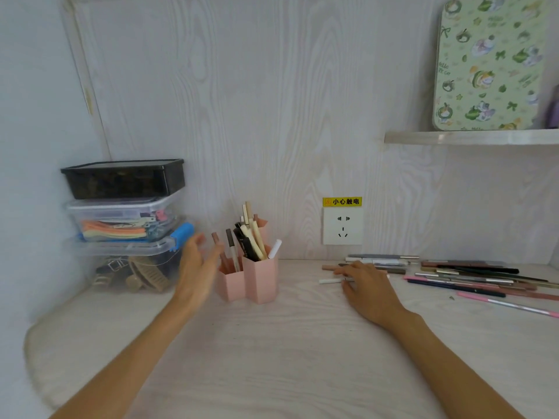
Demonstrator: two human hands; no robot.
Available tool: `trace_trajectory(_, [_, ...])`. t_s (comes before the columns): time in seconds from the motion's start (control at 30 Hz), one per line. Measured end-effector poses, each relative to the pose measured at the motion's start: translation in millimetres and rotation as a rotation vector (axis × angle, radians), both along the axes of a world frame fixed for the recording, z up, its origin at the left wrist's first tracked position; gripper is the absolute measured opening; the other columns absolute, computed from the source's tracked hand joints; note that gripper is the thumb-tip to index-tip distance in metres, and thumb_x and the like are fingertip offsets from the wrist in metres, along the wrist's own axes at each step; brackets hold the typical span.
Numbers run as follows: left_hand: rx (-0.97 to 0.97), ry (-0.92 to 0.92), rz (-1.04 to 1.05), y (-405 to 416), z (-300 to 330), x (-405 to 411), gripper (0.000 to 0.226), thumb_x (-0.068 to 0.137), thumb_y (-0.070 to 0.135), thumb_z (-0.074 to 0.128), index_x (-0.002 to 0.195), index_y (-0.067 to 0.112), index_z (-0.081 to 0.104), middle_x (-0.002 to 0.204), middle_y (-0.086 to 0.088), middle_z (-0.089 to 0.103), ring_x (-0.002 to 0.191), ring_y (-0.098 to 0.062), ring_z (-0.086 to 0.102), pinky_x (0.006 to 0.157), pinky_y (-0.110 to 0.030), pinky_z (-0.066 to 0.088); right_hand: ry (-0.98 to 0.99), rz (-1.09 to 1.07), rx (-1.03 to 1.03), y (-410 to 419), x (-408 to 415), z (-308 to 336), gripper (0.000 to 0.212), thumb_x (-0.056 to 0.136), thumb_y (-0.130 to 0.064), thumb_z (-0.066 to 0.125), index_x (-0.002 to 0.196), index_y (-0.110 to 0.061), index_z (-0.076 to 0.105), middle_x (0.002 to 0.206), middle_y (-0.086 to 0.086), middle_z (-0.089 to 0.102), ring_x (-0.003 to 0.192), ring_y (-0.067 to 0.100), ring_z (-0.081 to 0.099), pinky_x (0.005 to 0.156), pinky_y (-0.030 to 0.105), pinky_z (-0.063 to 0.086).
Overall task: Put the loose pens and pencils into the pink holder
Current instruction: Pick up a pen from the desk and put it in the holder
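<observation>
The pink holder [259,282], made of hexagonal cups, stands upright near the back of the desk with several pens and pencils sticking out of it. My left hand [198,269] is open just to its left, fingers spread, holding nothing. Loose pens and pencils [465,278] lie in a spread on the desk at the right. My right hand [367,285] rests palm down on the left end of that spread, fingers lying over a white pen [328,281] and a brown pencil [328,267]. No pen is lifted off the desk.
Three stacked storage boxes [127,219] fill the back left corner. A wall socket [342,226] with a yellow warning label sits behind the pens. A shelf [472,137] at the upper right carries a patterned green tin [487,65]. The pale wood desk [272,358] stretches toward me.
</observation>
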State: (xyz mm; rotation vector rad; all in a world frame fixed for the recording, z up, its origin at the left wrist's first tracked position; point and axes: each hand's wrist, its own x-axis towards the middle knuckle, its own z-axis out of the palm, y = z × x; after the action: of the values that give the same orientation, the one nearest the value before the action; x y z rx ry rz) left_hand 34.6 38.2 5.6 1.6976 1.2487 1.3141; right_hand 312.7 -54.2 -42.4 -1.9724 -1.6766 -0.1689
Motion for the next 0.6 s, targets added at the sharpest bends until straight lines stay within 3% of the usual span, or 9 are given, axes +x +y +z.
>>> trace_trajectory(0.07, [-0.070, 0.075, -0.080, 2.9, -15.7, 6.6, 0.058, 0.092, 0.045, 0.048, 0.141, 0.018, 0.033, 0.141, -0.001, 0.045, 0.122, -0.016, 0.045, 0.095, -0.033, 0.033, -0.053, -0.014, 0.002, -0.8, -1.4, 2.4, 0.026, 0.091, -0.024, 0.049, 0.113, -0.030, 0.062, 0.113, -0.006, 0.059, 0.110, 0.017, 0.050, 0.089, 0.029, 0.034])
trace_trajectory(0.2, [-0.042, 0.000, -0.026, 5.6, -27.8, 29.3, 0.028, 0.088, 0.041, 0.055, 0.113, 0.029, 0.050, 0.117, 0.002, 0.061, 0.098, -0.012, 0.053, 0.081, -0.029, 0.037, -0.087, -0.021, 0.012, -3.3, -2.8, 10.6, 0.017, 0.089, -0.030, 0.056, 0.102, -0.031, 0.066, 0.111, -0.008, 0.061, 0.113, 0.014, 0.049, 0.094, 0.031, 0.036])
trace_trajectory(0.27, [-0.043, 0.030, 0.007, 3.4, -28.8, 40.2, 0.029, 0.084, 0.045, 0.060, 0.108, 0.031, 0.049, 0.105, 0.008, 0.061, 0.091, -0.009, 0.052, 0.073, -0.027, 0.036, -0.118, 0.011, 0.023, -4.8, -6.6, 14.4, 0.015, 0.088, -0.031, 0.057, 0.100, -0.030, 0.065, 0.109, -0.008, 0.062, 0.113, 0.013, 0.050, 0.094, 0.030, 0.035])
trace_trajectory(0.33, [-0.001, 0.075, -0.007, -1.4, -32.3, 48.1, 0.038, 0.081, 0.054, 0.059, 0.110, 0.031, 0.051, 0.100, 0.014, 0.058, 0.086, -0.005, 0.052, 0.065, -0.022, 0.035, -0.120, 0.028, 0.108, -7.8, -10.4, 21.8, 0.013, 0.090, -0.029, 0.056, 0.101, -0.027, 0.064, 0.102, -0.007, 0.065, 0.102, 0.014, 0.055, 0.084, 0.028, 0.039])
trace_trajectory(0.47, [0.102, 0.136, -0.125, -10.5, -38.3, 46.2, 0.043, 0.069, 0.073, 0.055, 0.102, 0.046, 0.045, 0.088, 0.035, 0.050, 0.081, 0.012, 0.048, 0.062, -0.014, 0.033, 0.286, -0.044, 0.482, -14.9, -18.9, 51.6, 0.010, 0.092, -0.024, 0.054, 0.102, -0.026, 0.050, 0.090, -0.009, 0.063, 0.080, 0.009, 0.060, 0.070, 0.024, 0.049])
trace_trajectory(0.6, [0.090, 0.150, -0.194, -14.3, -37.2, 42.5, 0.063, 0.050, 0.080, 0.063, 0.101, 0.049, 0.044, 0.094, 0.034, 0.050, 0.087, 0.013, 0.049, 0.062, -0.014, 0.037, 0.623, 0.031, 0.823, -14.7, -22.7, 96.6, 0.041, 0.093, -0.015, 0.053, 0.129, -0.021, 0.035, 0.091, 0.002, 0.067, 0.081, 0.014, 0.066, 0.073, 0.012, 0.051])
